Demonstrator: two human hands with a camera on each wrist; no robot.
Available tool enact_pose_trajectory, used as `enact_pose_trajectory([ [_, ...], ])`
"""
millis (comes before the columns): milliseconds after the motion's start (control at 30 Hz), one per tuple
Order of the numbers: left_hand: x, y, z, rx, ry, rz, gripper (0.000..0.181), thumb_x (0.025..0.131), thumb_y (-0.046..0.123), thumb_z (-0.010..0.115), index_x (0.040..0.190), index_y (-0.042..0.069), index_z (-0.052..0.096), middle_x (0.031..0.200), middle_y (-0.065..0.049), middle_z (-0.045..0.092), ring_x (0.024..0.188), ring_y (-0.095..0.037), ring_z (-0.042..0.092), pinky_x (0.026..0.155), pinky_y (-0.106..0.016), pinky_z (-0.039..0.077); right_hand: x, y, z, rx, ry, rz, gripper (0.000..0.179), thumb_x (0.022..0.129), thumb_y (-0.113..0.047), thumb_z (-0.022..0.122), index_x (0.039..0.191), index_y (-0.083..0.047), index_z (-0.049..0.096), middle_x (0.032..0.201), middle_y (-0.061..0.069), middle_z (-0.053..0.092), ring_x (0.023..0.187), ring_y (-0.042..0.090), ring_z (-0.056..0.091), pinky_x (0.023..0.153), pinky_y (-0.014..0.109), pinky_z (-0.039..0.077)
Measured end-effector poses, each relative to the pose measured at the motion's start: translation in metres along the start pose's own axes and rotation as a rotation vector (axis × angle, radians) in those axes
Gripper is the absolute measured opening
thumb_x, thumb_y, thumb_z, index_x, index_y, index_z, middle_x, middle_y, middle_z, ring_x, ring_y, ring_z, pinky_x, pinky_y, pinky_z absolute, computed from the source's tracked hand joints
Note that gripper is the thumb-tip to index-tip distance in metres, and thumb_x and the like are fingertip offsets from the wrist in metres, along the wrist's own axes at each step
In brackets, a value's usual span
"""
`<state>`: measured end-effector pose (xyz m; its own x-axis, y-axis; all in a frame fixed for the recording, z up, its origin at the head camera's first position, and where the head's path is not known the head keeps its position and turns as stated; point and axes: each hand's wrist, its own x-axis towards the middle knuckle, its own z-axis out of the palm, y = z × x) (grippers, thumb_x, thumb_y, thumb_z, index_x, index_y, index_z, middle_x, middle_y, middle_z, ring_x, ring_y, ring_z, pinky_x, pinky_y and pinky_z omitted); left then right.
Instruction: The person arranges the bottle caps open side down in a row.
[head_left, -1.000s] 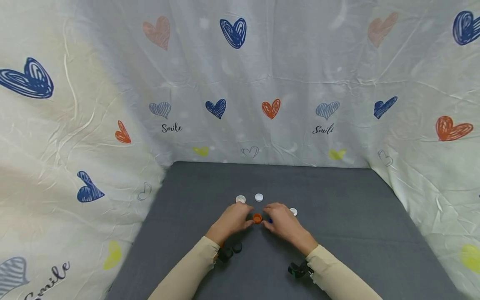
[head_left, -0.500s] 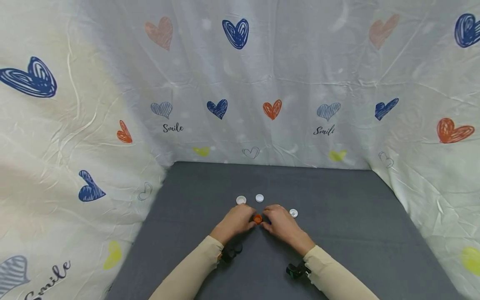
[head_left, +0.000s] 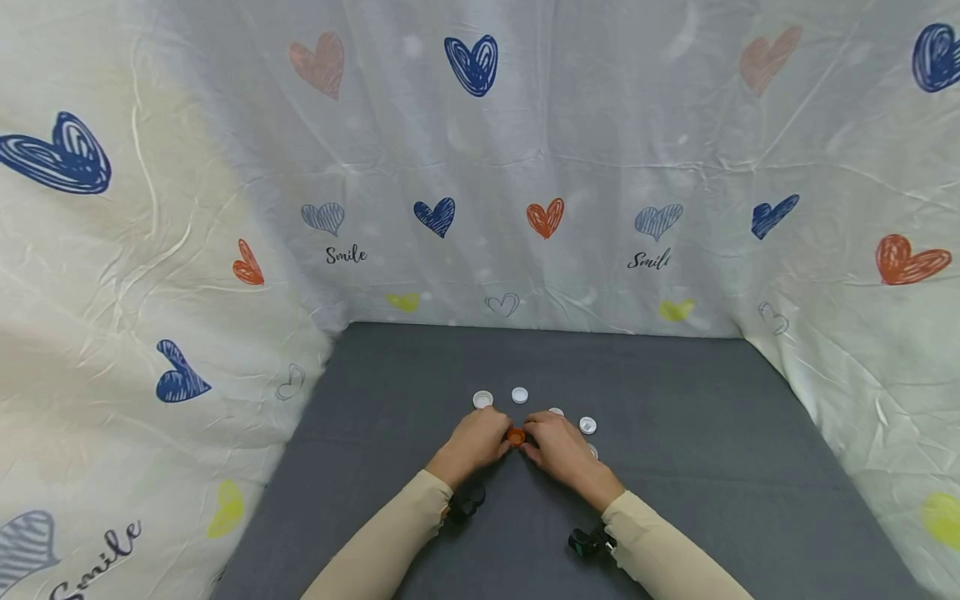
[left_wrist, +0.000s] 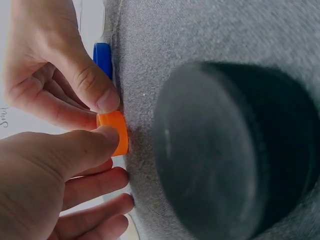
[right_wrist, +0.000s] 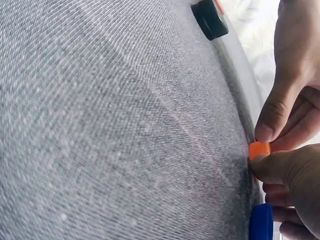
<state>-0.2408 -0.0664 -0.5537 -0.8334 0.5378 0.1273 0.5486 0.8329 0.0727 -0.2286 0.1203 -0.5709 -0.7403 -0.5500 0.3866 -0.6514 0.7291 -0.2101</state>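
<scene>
An orange bottle cap [head_left: 516, 437] sits between my two hands, low over or on the grey cloth; contact with the cloth is hard to tell. My left hand [head_left: 474, 443] pinches its near edge, thumb on the cap's side [left_wrist: 120, 132]. From the other side my right hand [head_left: 561, 450] holds it with thumb and fingertips. In the right wrist view both thumbs press the same orange cap [right_wrist: 259, 149]. Beside my right hand stands a blue bottle cap [left_wrist: 103, 59], hidden in the head view.
White caps lie beyond the hands: a larger one [head_left: 483, 400], a smaller one [head_left: 520, 395], and others by the right hand, such as a white cap [head_left: 588, 425]. A black cap [left_wrist: 220, 150] stands near my left wrist. A heart-print cloth [head_left: 480, 167] hangs behind.
Both hands have drawn slightly closer together, fingers closing in on the orange cap. White caps beside my right hand have come into view; the blue cap has become hidden in the head view.
</scene>
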Motion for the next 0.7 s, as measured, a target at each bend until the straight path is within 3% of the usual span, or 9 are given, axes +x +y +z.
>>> enact_pose_trajectory([
  [367,-0.002,0.001,-0.002,-0.008,0.046,0.02,0.014,0.084,0.027,0.08,0.076,0.02,0.071,0.072,0.001,0.067,0.065,-0.018,0.064,0.054,-0.035,0.051,0.001,0.0,-0.001,0.006,0.009,0.006,0.016,0.081,-0.015,0.083,0.094,-0.008,0.077,0.098,0.004,0.072,0.092,0.023,0.069,0.082,0.041,0.056],
  [533,-0.003,0.0,-0.005,-0.023,0.065,0.036,0.01,0.087,0.029,0.079,0.089,0.02,0.075,0.079,0.002,0.071,0.067,-0.015,0.064,0.054,-0.034,0.051,0.0,-0.001,-0.007,-0.006,0.012,0.022,0.017,0.083,-0.018,0.082,0.096,-0.008,0.077,0.103,0.005,0.072,0.097,0.024,0.069,0.086,0.042,0.055],
  [700,-0.006,0.0,-0.013,-0.015,0.095,0.062,0.017,0.092,0.036,0.073,0.1,0.021,0.077,0.087,0.004,0.073,0.073,-0.013,0.067,0.061,-0.034,0.055,0.0,-0.002,-0.017,-0.022,0.026,0.016,0.019,0.085,-0.022,0.081,0.1,-0.011,0.078,0.108,0.006,0.073,0.103,0.024,0.069,0.09,0.043,0.055],
])
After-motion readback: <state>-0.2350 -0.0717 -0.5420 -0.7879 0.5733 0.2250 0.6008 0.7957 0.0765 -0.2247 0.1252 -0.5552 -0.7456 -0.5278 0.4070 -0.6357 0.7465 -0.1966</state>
